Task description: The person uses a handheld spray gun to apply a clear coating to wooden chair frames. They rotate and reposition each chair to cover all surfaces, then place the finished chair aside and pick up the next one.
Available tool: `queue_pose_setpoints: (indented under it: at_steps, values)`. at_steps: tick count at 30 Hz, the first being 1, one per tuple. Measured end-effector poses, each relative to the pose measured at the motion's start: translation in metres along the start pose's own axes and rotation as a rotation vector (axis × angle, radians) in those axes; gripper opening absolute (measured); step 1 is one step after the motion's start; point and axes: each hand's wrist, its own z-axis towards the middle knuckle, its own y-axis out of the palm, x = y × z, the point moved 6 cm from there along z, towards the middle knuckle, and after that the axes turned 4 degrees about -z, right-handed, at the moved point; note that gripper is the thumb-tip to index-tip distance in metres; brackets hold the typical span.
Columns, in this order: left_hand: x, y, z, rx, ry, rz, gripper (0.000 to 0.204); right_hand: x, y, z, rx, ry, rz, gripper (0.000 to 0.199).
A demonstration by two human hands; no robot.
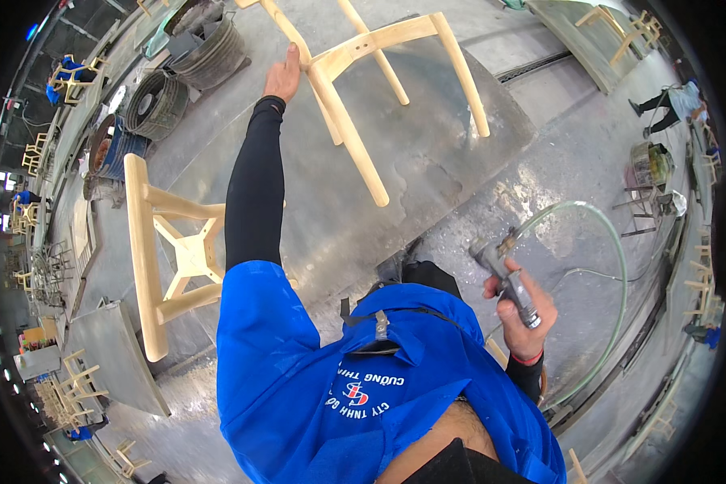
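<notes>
Chair frame [351, 133] of pale wood stretches across the top centre, over a grey work surface [331, 242]. From the left, a second wooden frame [143, 258] sits partly behind the person's sleeved arm, with a dark drum [210, 52] above it. Next, the left hand [282, 77] is clamped on the chair frame near a leg joint. Well apart from it, the right hand [531, 315] wraps around a grey hand tool [510, 282]; a greenish hose [623, 274] curves beyond.
</notes>
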Motion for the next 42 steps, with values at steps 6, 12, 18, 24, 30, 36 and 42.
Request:
queue_pose_setpoints:
  at_steps: [6, 12, 18, 24, 30, 36, 42]
  values:
    - [0.029, -0.005, -0.009, -0.091, 0.057, 0.174, 0.08, 0.022, -0.005, 0.038, -0.026, 0.079, -0.088, 0.05]
    - [0.071, 0.0, -0.023, -0.092, 0.107, 0.428, 0.044, 0.142, 0.016, 0.099, -0.133, 0.246, -0.234, 0.039]
    - [0.081, 0.014, -0.012, -0.104, 0.013, 0.61, 0.044, 0.219, 0.059, 0.209, -0.276, 0.293, -0.201, 0.039]
    - [0.083, 0.011, -0.008, -0.11, -0.067, 0.623, 0.041, 0.19, 0.115, 0.295, -0.083, 0.071, 0.2, 0.047]
    - [0.09, 0.013, -0.007, -0.117, -0.144, 0.614, 0.036, 0.218, 0.157, 0.32, -0.129, 0.113, 0.164, 0.043]
    - [0.077, 0.015, -0.001, -0.127, -0.194, 0.554, 0.035, 0.271, 0.163, 0.3, -0.294, 0.252, -0.078, 0.037]
    - [0.07, 0.019, 0.01, -0.121, -0.173, 0.546, 0.036, 0.23, 0.111, 0.317, 0.099, -0.013, 0.01, 0.04]
